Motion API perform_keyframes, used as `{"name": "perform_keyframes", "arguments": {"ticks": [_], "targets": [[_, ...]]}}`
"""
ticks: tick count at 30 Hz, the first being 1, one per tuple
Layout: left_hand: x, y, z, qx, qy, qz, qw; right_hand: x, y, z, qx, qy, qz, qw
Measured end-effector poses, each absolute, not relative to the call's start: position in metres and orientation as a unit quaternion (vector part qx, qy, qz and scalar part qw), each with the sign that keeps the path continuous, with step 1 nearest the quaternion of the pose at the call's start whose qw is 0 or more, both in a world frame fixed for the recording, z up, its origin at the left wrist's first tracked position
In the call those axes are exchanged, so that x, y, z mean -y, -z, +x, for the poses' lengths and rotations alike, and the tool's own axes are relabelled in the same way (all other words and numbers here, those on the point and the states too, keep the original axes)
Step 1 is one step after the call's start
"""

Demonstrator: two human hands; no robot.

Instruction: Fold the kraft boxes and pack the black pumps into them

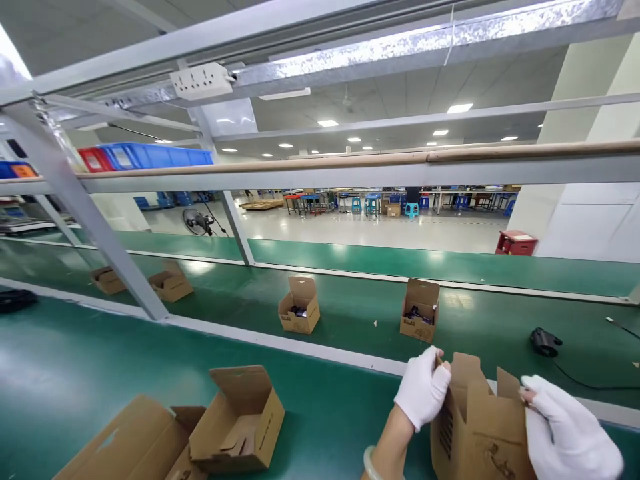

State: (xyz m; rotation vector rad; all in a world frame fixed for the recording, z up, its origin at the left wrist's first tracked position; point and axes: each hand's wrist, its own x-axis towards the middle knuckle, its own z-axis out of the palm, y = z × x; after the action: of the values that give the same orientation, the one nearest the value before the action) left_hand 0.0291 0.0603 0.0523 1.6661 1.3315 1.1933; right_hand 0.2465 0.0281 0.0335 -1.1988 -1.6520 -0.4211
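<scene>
A brown cardboard box [493,427] with its flaps up stands at the lower right, between my two gloved hands. My left hand [424,387], in a white glove with bare fingertips, pinches a flap at the box's upper left edge. My right hand [567,427], also white-gloved, grips the box's right side near the top flap. To the left, an open empty-looking box [240,423] rests on the green bench, beside a larger opened box [135,443] cut off by the frame's bottom edge.
On the green line behind a pale rail [280,343] sit open boxes with dark items [300,307] [420,312], plus two more boxes further left [171,283] [108,280]. A black device [545,341] with a cable lies right. A slanted metal post [100,220] rises left.
</scene>
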Motion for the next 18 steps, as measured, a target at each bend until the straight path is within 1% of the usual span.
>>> {"name": "perform_keyframes", "arguments": {"ticks": [3, 5, 8, 11, 16, 18], "targets": [[-0.058, -0.057, 0.025, -0.501, -0.46, 0.655, 0.329, -0.033, -0.029, 0.246, 0.762, 0.244, -0.413, 0.435], [-0.06, -0.056, 0.024, -0.515, -0.45, 0.652, 0.327, -0.031, -0.026, 0.245, 0.796, 0.25, -0.399, 0.38], [-0.061, -0.053, 0.024, -0.518, -0.429, 0.662, 0.332, -0.026, -0.021, 0.242, 0.824, 0.247, -0.394, 0.323], [-0.058, -0.051, 0.028, -0.504, -0.409, 0.68, 0.34, -0.018, -0.019, 0.234, 0.868, 0.182, -0.36, 0.291], [-0.052, -0.049, 0.032, -0.486, -0.375, 0.702, 0.361, 0.003, -0.019, 0.21, 0.902, -0.006, -0.356, 0.243], [-0.048, -0.05, 0.029, -0.472, -0.366, 0.707, 0.378, 0.007, -0.021, 0.206, 0.901, -0.064, -0.352, 0.244]]}}
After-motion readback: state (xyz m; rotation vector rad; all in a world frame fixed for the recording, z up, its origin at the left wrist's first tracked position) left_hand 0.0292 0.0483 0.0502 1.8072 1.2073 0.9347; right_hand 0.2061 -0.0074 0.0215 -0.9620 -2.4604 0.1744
